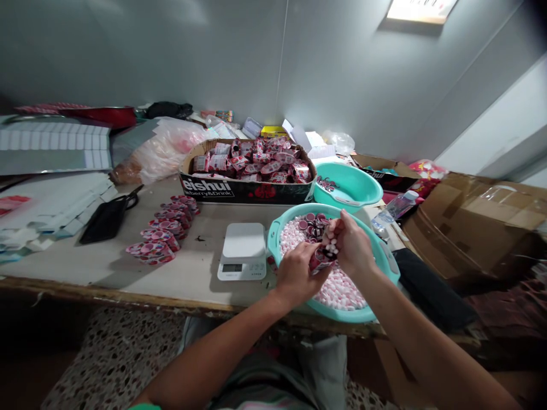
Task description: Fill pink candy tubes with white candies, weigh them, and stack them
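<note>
My left hand (pixel 299 270) and my right hand (pixel 352 242) meet above a teal plastic basin (pixel 342 313). Both grip a red-and-white printed packet strip (pixel 323 255), which hides part of the basin's contents. The basin is heaped with small pink-and-white sweets (pixel 337 290). A cluster of dark red round packets (pixel 314 226) lies on the heap just beyond my fingers. A digital kitchen scale (pixel 241 251) stands on the table to the left of the basin.
A cardboard box of red-and-white packets (pixel 248 191) stands behind the scale. Stacked packets (pixel 162 229), black scissors (pixel 132 198) and a black pouch (pixel 106 219) lie left. A second teal basin (pixel 348 185) sits behind. Flattened cardboard (pixel 474 228) fills the right side.
</note>
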